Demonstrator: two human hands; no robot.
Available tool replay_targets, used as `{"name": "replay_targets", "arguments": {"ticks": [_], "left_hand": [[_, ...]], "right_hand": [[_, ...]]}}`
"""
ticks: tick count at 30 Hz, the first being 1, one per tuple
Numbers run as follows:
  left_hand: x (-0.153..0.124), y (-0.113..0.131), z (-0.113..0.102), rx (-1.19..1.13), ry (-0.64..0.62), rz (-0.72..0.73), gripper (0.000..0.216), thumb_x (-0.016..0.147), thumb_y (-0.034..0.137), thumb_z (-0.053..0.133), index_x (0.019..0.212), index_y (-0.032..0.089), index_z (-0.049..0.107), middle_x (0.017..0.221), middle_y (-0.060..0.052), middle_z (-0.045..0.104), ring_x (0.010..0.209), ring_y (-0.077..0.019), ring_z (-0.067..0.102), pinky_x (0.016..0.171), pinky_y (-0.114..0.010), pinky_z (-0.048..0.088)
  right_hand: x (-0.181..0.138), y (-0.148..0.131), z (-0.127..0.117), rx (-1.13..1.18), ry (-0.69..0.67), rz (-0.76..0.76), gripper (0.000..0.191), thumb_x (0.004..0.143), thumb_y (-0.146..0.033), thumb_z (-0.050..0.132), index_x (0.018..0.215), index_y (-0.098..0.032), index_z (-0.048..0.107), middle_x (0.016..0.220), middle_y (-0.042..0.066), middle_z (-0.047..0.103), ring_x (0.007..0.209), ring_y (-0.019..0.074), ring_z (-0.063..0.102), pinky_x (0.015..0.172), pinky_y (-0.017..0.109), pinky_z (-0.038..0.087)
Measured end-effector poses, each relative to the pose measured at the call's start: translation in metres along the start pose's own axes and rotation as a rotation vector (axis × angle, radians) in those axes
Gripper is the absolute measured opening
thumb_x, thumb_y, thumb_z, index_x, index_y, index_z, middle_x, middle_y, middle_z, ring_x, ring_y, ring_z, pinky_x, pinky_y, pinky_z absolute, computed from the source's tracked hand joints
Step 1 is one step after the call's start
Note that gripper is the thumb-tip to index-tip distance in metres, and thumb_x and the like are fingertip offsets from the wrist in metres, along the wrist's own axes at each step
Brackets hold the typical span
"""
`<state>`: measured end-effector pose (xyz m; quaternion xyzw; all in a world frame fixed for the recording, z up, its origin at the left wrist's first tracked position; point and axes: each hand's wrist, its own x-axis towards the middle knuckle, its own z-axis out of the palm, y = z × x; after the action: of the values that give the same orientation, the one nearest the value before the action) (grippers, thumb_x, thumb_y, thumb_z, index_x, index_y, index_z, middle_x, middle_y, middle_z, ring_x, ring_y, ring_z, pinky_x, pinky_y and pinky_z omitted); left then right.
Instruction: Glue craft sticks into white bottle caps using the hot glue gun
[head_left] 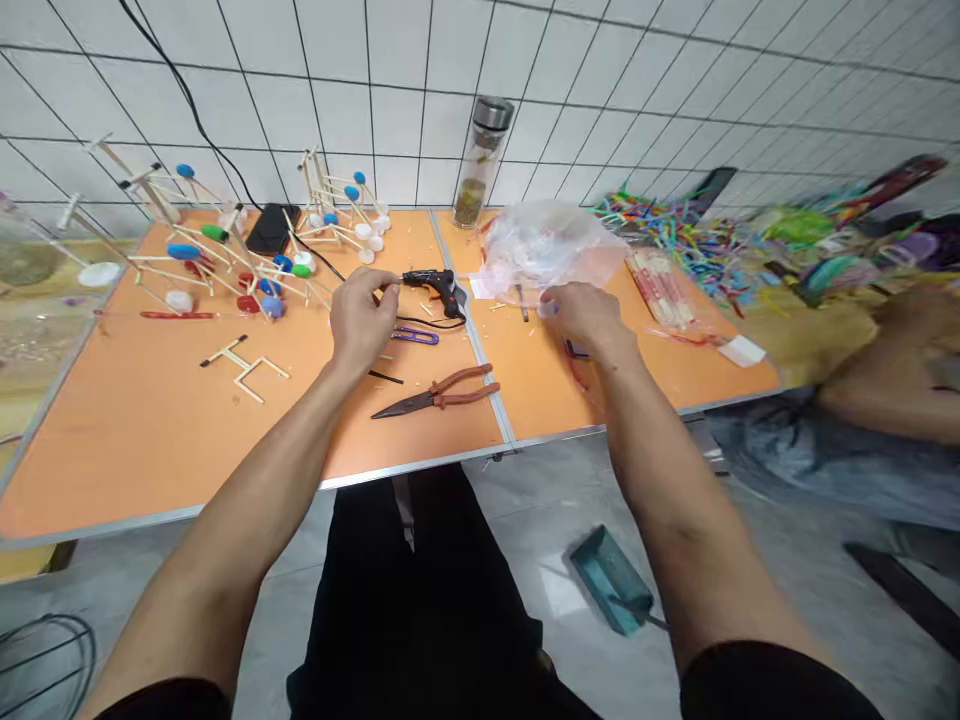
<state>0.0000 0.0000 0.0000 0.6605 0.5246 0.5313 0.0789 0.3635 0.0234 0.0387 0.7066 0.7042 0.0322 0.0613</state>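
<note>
My left hand (364, 315) is closed in a pinch beside the nozzle end of a black hot glue gun (439, 285) lying on the table. What its fingers hold, if anything, is hidden. On the right, the fingers of my right hand (589, 320) are closed on a small pale cap (548, 309), just in front of a clear plastic bag (551, 245). Between my arms lie long-nose pliers (435, 392) with brown handles and a purple-handled cutter (415, 336). A small stick frame (244, 365) rests left of my left hand.
Several stick models with coloured caps (247, 260) stand at the back left, near a black phone (271, 230). A glass bottle (480, 165) stands by the wall. Packed sticks (660, 288) and colourful strips (675, 235) lie right. Another person's arm (892, 350) is at far right.
</note>
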Motion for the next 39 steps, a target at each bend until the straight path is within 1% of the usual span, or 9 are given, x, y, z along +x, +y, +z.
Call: {"name": "replay_targets", "arguments": {"ticks": [6,12,14,16,18,21,23,30,39], "left_hand": [[-0.011,0.009,0.002,0.027,-0.07,-0.01,0.019,0.099,0.015,0.067,0.098,0.023,0.084,0.101,-0.006,0.082,0.09,-0.0231,0.072,0.086,-0.037,0.053],[-0.004,0.008,-0.002,-0.141,0.002,-0.131,0.014,0.097,0.014,0.071,0.095,0.021,0.084,0.097,-0.004,0.084,0.078,-0.0178,0.069,0.079,-0.032,0.055],[0.0,0.008,-0.004,-0.309,-0.013,-0.26,0.01,0.097,0.017,0.073,0.093,0.02,0.082,0.09,-0.002,0.082,0.068,-0.0146,0.066,0.069,-0.028,0.053],[0.001,0.011,-0.006,-0.504,-0.101,-0.401,0.008,0.099,0.024,0.079,0.093,0.02,0.081,0.084,-0.002,0.08,0.059,-0.0117,0.063,0.058,-0.024,0.049],[0.001,0.017,-0.006,-0.678,-0.215,-0.511,0.019,0.097,0.037,0.087,0.092,0.019,0.08,0.083,-0.002,0.08,0.055,-0.0098,0.063,0.053,-0.021,0.047],[-0.001,0.022,-0.008,-0.85,-0.293,-0.601,0.035,0.09,0.047,0.097,0.087,0.018,0.079,0.075,-0.001,0.077,0.056,-0.0086,0.065,0.052,-0.018,0.048],[0.0,0.022,-0.009,-0.906,-0.282,-0.643,0.035,0.089,0.046,0.099,0.086,0.017,0.079,0.068,0.001,0.072,0.053,-0.0072,0.063,0.053,-0.016,0.049],[0.001,0.013,-0.008,-0.99,-0.274,-0.763,0.03,0.086,0.036,0.102,0.089,0.017,0.08,0.073,0.002,0.074,0.058,-0.0072,0.067,0.054,-0.016,0.051],[-0.001,0.012,-0.012,-1.076,-0.343,-0.76,0.033,0.082,0.034,0.105,0.098,0.017,0.082,0.08,0.002,0.077,0.068,-0.008,0.072,0.06,-0.017,0.055]], "right_hand": [[0.003,-0.012,0.001,0.004,0.027,0.013,0.048,0.107,-0.025,0.055,0.145,-0.021,0.084,0.147,0.019,0.082,0.137,0.0374,0.075,0.1,0.043,0.055],[-0.04,-0.025,-0.023,0.088,0.115,0.06,0.054,0.101,-0.028,0.062,0.151,-0.017,0.079,0.136,0.024,0.084,0.122,0.0409,0.078,0.096,0.048,0.057],[-0.053,-0.05,-0.034,0.229,0.257,-0.08,0.052,0.102,-0.028,0.058,0.149,-0.018,0.078,0.133,0.02,0.084,0.119,0.0372,0.077,0.098,0.047,0.057],[-0.055,-0.087,-0.041,0.384,0.345,-0.314,0.045,0.103,-0.025,0.057,0.141,-0.018,0.081,0.13,0.017,0.084,0.117,0.0328,0.076,0.101,0.045,0.057],[-0.047,-0.126,-0.041,0.491,0.408,-0.485,0.038,0.106,-0.025,0.056,0.133,-0.02,0.082,0.127,0.015,0.082,0.116,0.0314,0.074,0.102,0.045,0.056],[-0.026,-0.169,-0.031,0.594,0.468,-0.637,0.035,0.106,-0.025,0.058,0.135,-0.021,0.079,0.13,0.015,0.079,0.114,0.0297,0.071,0.098,0.043,0.057],[-0.014,-0.182,-0.02,0.675,0.513,-0.714,0.035,0.107,-0.024,0.058,0.136,-0.021,0.077,0.13,0.015,0.077,0.114,0.0285,0.071,0.098,0.042,0.058],[0.003,-0.18,0.011,0.877,0.653,-0.777,0.032,0.107,-0.026,0.065,0.137,-0.024,0.077,0.12,0.011,0.076,0.11,0.0273,0.071,0.091,0.041,0.062],[0.003,-0.179,0.015,0.89,0.725,-0.818,0.029,0.113,-0.034,0.064,0.138,-0.027,0.078,0.118,0.011,0.076,0.11,0.0284,0.073,0.093,0.042,0.064]]}}
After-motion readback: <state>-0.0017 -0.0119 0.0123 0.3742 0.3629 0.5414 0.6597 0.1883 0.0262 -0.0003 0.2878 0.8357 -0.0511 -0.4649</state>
